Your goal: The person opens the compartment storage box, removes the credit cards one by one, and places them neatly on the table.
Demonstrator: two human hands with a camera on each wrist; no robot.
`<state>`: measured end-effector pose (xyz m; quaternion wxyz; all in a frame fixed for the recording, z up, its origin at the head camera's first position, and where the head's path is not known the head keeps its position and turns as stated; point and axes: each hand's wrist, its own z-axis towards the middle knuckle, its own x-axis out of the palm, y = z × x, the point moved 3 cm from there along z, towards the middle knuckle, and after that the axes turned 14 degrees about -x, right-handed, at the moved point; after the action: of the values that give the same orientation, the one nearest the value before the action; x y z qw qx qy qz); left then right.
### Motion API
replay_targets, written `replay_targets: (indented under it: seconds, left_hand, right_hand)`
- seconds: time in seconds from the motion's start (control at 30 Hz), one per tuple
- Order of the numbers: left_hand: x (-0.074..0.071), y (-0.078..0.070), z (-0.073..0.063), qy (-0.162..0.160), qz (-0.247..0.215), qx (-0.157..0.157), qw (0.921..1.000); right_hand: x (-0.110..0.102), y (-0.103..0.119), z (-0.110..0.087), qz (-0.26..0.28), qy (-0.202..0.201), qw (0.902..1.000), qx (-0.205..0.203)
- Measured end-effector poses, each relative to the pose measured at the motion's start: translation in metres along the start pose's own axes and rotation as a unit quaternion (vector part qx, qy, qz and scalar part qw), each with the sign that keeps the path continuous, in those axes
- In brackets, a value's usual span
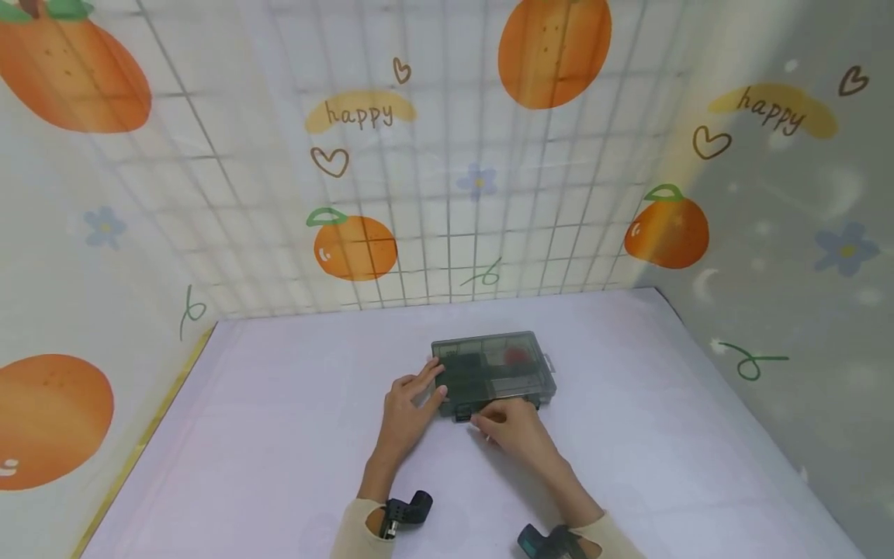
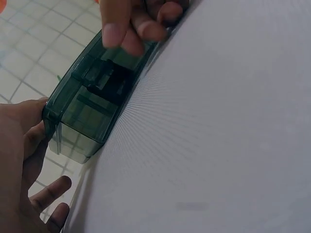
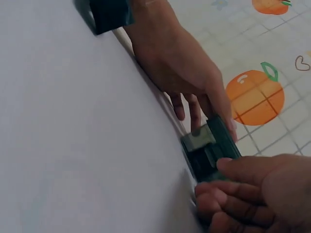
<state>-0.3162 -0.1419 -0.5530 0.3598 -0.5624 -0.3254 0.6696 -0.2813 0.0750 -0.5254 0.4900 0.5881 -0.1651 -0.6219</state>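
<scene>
A translucent dark green storage box [image 1: 510,373] with a divided inside lies flat on the table, its lid down. Something red [image 1: 518,356] shows through the lid. My left hand [image 1: 405,411] touches the box's left side and front left corner with fairly straight fingers and thumb. At the front side, my right hand [image 1: 517,427] is beside the dark latch [image 1: 462,415], fingers loosely bent. Its thumb [image 3: 231,165] appears against the box near the latch in the right wrist view. Nothing shows between its fingertips, though part of the contact is hidden.
The white table [image 1: 279,404] spreads around the box. Behind it hangs a curtain [image 1: 433,178] printed with oranges and a grid, and similar cloth covers both sides. A small camera [image 1: 408,512] sits on the left wrist, another camera [image 1: 552,542] on the right.
</scene>
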Motion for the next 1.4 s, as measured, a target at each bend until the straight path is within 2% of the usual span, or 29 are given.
replay_targets:
  seconds: [0.1, 0.2, 0.27, 0.37, 0.43, 0.53, 0.6, 0.73, 0.83, 0.9, 1.07, 1.23, 1.4]
  left_hand:
    - [-0.001, -0.002, 0.002, -0.005, -0.001, 0.011, 0.9999]
    - [-0.002, -0.003, 0.004, -0.006, 0.001, 0.017, 0.9998]
    - [-0.002, -0.003, 0.004, 0.001, 0.005, 0.012, 0.9999]
    - [-0.001, -0.002, 0.002, 0.011, 0.008, 0.008, 0.9999]
    - [-0.001, 0.0, 0.001, 0.013, 0.008, 0.008, 0.9999]
    - [-0.003, 0.002, 0.0, 0.007, 0.004, 0.011, 0.9999]
    - [-0.002, 0.004, 0.0, 0.007, 0.004, 0.009, 0.9999]
    - [0.001, 0.004, -0.002, 0.013, 0.002, 0.007, 0.9999]
    - [0.002, 0.002, -0.002, 0.013, 0.001, 0.014, 0.9998]
    - [0.002, 0.002, -0.001, 0.006, 0.002, 0.02, 0.9998]
    - [0.002, 0.003, 0.001, -0.003, -0.008, 0.003, 1.0]
    - [0.001, 0.004, 0.002, -0.008, -0.035, -0.035, 0.9987]
    - [-0.003, 0.007, 0.001, -0.049, -0.043, -0.085, 0.9942]
  right_hand:
    - [-0.016, -0.002, -0.006, -0.023, -0.004, 0.9994, -0.027]
    - [-0.04, -0.009, -0.015, -0.055, -0.037, 0.9953, -0.07]
    - [-0.057, -0.014, -0.022, -0.088, -0.073, 0.9876, -0.108]
    - [-0.079, -0.025, -0.033, -0.141, -0.111, 0.9698, -0.166]
    - [-0.088, -0.033, -0.036, -0.175, -0.117, 0.9584, -0.192]
    - [-0.095, -0.044, -0.031, -0.205, -0.098, 0.9494, -0.217]
    - [-0.097, -0.05, -0.026, -0.204, -0.077, 0.9485, -0.229]
    - [-0.099, -0.059, -0.019, -0.177, -0.039, 0.9613, -0.208]
    - [-0.099, -0.063, -0.018, -0.164, -0.031, 0.9657, -0.199]
    - [-0.1, -0.064, -0.016, -0.164, -0.035, 0.9621, -0.215]
    - [-0.101, -0.065, -0.016, -0.165, -0.049, 0.9506, -0.258]
    - [-0.104, -0.061, -0.017, -0.165, -0.062, 0.9462, -0.271]
    - [-0.108, -0.052, -0.015, -0.175, -0.064, 0.9487, -0.255]
